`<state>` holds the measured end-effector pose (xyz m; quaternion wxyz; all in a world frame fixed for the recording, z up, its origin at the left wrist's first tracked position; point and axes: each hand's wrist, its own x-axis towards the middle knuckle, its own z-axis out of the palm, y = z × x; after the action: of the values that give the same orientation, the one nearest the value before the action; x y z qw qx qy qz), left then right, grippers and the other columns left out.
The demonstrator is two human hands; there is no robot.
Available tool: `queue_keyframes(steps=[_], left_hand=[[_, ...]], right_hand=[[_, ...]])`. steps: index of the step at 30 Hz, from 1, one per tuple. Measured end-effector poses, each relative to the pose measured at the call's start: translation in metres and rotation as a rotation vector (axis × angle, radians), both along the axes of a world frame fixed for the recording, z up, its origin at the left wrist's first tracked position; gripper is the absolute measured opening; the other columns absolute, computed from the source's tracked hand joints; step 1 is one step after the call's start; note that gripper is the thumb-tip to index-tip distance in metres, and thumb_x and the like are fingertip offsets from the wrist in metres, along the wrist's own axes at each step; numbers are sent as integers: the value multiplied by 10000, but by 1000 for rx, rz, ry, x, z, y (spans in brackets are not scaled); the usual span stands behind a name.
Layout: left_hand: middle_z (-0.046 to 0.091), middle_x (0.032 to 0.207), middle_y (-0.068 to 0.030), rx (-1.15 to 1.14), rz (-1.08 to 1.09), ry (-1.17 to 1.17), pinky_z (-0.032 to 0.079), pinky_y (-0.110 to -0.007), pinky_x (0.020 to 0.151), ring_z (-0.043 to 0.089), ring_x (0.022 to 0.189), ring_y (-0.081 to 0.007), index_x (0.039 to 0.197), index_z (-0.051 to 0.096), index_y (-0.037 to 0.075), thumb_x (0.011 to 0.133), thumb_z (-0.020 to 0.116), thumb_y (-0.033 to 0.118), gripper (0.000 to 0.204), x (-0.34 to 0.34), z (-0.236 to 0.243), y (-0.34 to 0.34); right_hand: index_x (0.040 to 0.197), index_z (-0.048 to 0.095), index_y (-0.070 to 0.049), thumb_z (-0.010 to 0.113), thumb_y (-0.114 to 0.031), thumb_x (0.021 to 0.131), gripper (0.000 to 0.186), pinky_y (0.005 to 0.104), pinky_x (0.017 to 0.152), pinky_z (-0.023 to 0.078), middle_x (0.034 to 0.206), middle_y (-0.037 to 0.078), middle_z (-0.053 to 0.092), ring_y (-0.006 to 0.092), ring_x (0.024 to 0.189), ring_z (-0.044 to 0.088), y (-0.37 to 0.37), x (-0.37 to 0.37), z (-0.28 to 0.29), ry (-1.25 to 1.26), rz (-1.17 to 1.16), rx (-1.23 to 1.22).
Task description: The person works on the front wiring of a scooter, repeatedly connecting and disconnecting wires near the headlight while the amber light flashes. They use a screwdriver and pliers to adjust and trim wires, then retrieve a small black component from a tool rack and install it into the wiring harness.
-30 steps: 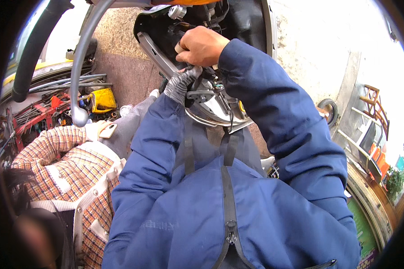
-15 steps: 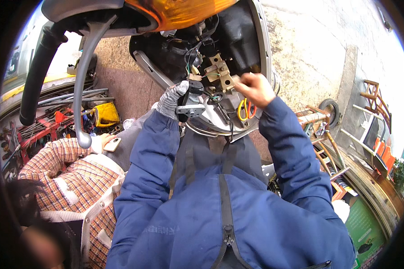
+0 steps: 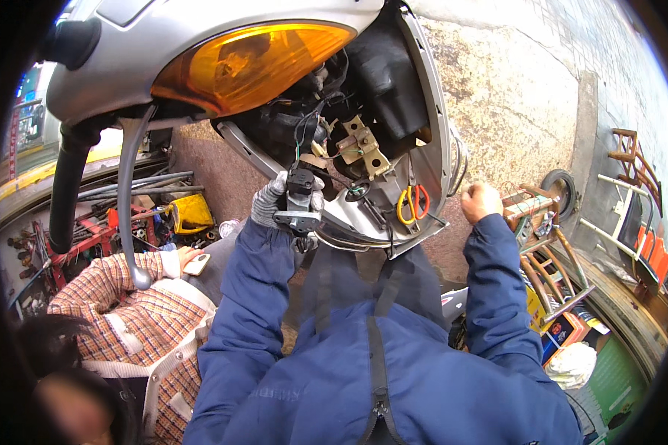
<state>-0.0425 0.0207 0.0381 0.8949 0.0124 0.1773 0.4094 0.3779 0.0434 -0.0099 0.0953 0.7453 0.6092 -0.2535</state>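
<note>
My left hand [image 3: 269, 202], in a grey knit glove, is closed around a black block-shaped part [image 3: 300, 180] with a grey metal plate [image 3: 297, 220] at its lower end. Thin wires [image 3: 300, 141] run down toward this part from the opened scooter front. My bare right hand [image 3: 482, 202] is curled into a fist to the right of the scooter, apart from it; whatever its fingers may hold is hidden. Scissors [image 3: 406, 211] with yellow and red handles rest on the silver body panel [image 3: 349, 211], beside a drilled metal bracket [image 3: 365, 148].
Above is an amber lamp [image 3: 252, 63], with a brake lever [image 3: 130, 193] at left. A seated person in a checked jacket [image 3: 104, 285] holds a phone [image 3: 196, 265]. Tools and a yellow bag [image 3: 191, 213] lie left; a wooden stool [image 3: 545, 259] and tyre [image 3: 560, 191] are right.
My right hand has pulled back from the metal bracket, to the right and down. My left hand has shifted slightly left and down with the black part. The view has tilted upward.
</note>
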Motion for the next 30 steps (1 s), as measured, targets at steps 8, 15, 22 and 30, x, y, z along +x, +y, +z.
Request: queue_keyframes(steps=[8,15,22,30], left_hand=[[619,965,-295,22,-4,-15,568,-413,693,657,821,-377,1190,489,-139,793,671,374,674,-1,-1,1],[621,945,-279,-36,-23,36,562,-391,651,653,777,-357,1170,508,-121,789,671,390,658,5,0,-5],[625,930,-255,-62,-39,102,551,-405,616,647,742,-338,1145,538,-80,782,651,458,659,6,-15,-12],[625,883,-277,-98,-39,108,557,-359,510,647,624,-331,1082,559,-93,784,646,434,612,8,-25,-16]], right_hand=[[1025,655,-16,640,-257,789,338,384,830,510,946,199,670,308,900,657,-26,45,-14,38,-59,-83],[1090,611,-2,603,-83,821,281,321,776,508,947,147,651,208,877,635,44,-162,29,1306,211,124],[1186,565,6,529,-88,859,342,269,668,473,839,63,637,116,744,577,62,-221,49,1494,67,-555],[998,659,-6,551,-120,860,209,287,663,467,787,54,657,124,692,576,58,-231,33,1477,166,-496]])
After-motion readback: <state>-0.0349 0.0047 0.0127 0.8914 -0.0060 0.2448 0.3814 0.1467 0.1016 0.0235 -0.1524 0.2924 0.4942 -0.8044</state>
